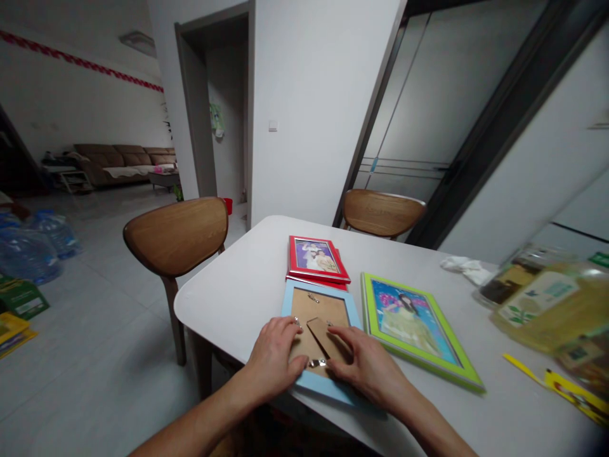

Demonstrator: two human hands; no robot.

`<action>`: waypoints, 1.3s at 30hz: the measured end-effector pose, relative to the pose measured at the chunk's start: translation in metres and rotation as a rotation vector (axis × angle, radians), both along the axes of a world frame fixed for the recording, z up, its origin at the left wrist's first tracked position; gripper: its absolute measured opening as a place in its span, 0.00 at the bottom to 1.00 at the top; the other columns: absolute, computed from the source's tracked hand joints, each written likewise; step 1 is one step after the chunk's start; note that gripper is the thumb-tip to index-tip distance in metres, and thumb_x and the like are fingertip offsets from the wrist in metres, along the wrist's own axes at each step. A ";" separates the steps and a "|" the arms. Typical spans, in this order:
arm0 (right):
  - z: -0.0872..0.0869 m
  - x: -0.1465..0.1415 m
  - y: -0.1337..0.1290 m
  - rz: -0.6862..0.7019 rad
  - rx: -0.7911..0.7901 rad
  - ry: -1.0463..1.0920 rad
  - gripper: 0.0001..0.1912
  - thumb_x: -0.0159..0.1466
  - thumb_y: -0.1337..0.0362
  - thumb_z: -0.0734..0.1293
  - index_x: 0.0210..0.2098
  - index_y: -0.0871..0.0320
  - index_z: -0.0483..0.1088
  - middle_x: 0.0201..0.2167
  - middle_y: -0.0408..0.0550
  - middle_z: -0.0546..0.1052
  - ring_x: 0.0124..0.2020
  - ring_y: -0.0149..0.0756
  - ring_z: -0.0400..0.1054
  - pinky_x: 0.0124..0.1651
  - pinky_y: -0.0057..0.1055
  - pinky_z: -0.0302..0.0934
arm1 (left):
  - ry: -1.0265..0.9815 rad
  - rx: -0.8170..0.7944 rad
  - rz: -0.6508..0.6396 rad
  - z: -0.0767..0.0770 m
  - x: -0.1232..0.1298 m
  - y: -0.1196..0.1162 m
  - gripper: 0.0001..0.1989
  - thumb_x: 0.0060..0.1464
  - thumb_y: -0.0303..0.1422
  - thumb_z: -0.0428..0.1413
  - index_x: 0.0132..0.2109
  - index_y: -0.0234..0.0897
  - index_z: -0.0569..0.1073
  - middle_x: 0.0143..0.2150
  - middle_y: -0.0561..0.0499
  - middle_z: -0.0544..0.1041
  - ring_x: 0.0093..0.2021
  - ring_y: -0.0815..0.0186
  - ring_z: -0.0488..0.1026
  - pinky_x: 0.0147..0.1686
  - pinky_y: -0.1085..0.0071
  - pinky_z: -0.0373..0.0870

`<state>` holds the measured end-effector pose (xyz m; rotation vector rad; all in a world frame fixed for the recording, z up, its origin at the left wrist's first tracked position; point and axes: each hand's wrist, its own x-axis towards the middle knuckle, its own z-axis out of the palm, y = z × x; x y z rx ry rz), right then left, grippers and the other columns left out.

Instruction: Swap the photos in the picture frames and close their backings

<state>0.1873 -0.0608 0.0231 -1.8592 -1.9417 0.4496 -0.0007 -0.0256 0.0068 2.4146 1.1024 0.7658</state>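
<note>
So the blue frame (307, 346) was lying face down at the table's (228, 298) 6 o'clock edge, brown backing up. Left hand (273, 352) sat loosely open on its 9 o'clock side, thumb by a metal clip (317, 363). Right hand (368, 365) was at 3 o'clock over the stand (320, 331); honestly couldn't tell if it was pinching it. 2 red frames (314, 256) were stacked at 12 o'clock, green frame (413, 320) at 3.
</note>
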 end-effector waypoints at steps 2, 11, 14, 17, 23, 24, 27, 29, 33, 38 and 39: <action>-0.002 -0.001 -0.001 -0.001 0.008 -0.032 0.25 0.47 0.63 0.63 0.45 0.59 0.64 0.40 0.51 0.70 0.42 0.39 0.63 0.46 0.33 0.54 | -0.003 -0.018 0.042 -0.006 -0.001 0.005 0.21 0.43 0.30 0.53 0.48 0.35 0.63 0.53 0.44 0.62 0.53 0.59 0.56 0.52 0.60 0.53; -0.005 -0.006 -0.001 -0.023 0.082 -0.047 0.23 0.46 0.67 0.60 0.43 0.61 0.65 0.38 0.51 0.69 0.42 0.39 0.62 0.47 0.34 0.53 | 0.026 -0.058 0.123 -0.014 -0.002 0.008 0.27 0.44 0.34 0.53 0.53 0.29 0.59 0.56 0.41 0.60 0.55 0.59 0.55 0.55 0.62 0.50; 0.006 -0.004 -0.001 -0.042 0.098 -0.049 0.21 0.46 0.67 0.60 0.41 0.60 0.66 0.37 0.50 0.70 0.41 0.39 0.63 0.47 0.34 0.54 | -0.041 -0.089 0.121 -0.011 -0.002 0.007 0.27 0.45 0.36 0.53 0.53 0.32 0.59 0.55 0.42 0.61 0.54 0.58 0.56 0.54 0.60 0.51; 0.021 -0.008 0.000 -0.073 0.104 -0.081 0.18 0.47 0.66 0.60 0.39 0.59 0.68 0.34 0.49 0.69 0.39 0.39 0.63 0.44 0.34 0.56 | -0.203 -0.180 0.160 -0.003 0.001 0.011 0.25 0.45 0.36 0.52 0.51 0.32 0.61 0.51 0.42 0.65 0.51 0.58 0.61 0.51 0.62 0.55; 0.036 -0.025 0.000 0.015 0.195 0.018 0.19 0.50 0.60 0.61 0.41 0.58 0.66 0.36 0.50 0.69 0.38 0.37 0.63 0.42 0.32 0.57 | -0.752 -0.613 0.167 0.009 -0.001 0.030 0.15 0.46 0.32 0.49 0.44 0.33 0.64 0.30 0.51 0.74 0.30 0.66 0.72 0.30 0.72 0.67; 0.033 -0.023 0.000 0.010 0.190 0.048 0.20 0.51 0.58 0.61 0.42 0.57 0.65 0.37 0.49 0.69 0.36 0.36 0.64 0.40 0.32 0.58 | -0.784 -0.639 0.191 0.009 -0.007 0.034 0.15 0.46 0.32 0.49 0.43 0.32 0.64 0.29 0.51 0.74 0.29 0.66 0.72 0.28 0.73 0.67; 0.020 -0.005 0.000 -0.112 0.137 0.017 0.22 0.54 0.54 0.58 0.44 0.59 0.64 0.35 0.51 0.70 0.29 0.35 0.65 0.35 0.33 0.59 | -0.792 -0.630 0.268 0.004 -0.034 0.045 0.14 0.46 0.32 0.49 0.41 0.31 0.64 0.29 0.51 0.74 0.28 0.67 0.72 0.28 0.74 0.67; 0.009 0.010 -0.002 -0.207 0.087 -0.082 0.23 0.54 0.54 0.56 0.44 0.62 0.64 0.32 0.52 0.71 0.29 0.37 0.66 0.35 0.34 0.58 | -0.775 -0.617 0.326 0.001 -0.056 0.052 0.13 0.45 0.31 0.50 0.40 0.31 0.65 0.29 0.51 0.74 0.28 0.67 0.72 0.28 0.74 0.67; -0.009 0.027 -0.006 -0.293 -0.034 -0.228 0.26 0.54 0.55 0.56 0.47 0.64 0.61 0.30 0.55 0.72 0.31 0.42 0.67 0.35 0.36 0.57 | -0.656 -0.565 0.422 -0.005 -0.091 0.067 0.13 0.43 0.30 0.51 0.39 0.32 0.66 0.26 0.52 0.73 0.27 0.66 0.72 0.26 0.74 0.66; -0.017 0.026 -0.004 -0.348 -0.019 -0.197 0.26 0.52 0.62 0.55 0.48 0.67 0.59 0.31 0.56 0.72 0.33 0.42 0.66 0.37 0.35 0.56 | -0.438 -0.376 0.529 -0.004 -0.111 0.082 0.19 0.41 0.29 0.52 0.45 0.32 0.65 0.24 0.53 0.71 0.28 0.62 0.70 0.32 0.67 0.65; -0.016 0.027 -0.003 -0.375 -0.012 -0.155 0.25 0.51 0.62 0.56 0.48 0.67 0.60 0.30 0.55 0.72 0.32 0.42 0.66 0.37 0.35 0.56 | -0.405 -0.323 0.545 -0.004 -0.110 0.082 0.21 0.40 0.29 0.53 0.46 0.32 0.65 0.28 0.52 0.71 0.33 0.60 0.70 0.37 0.64 0.64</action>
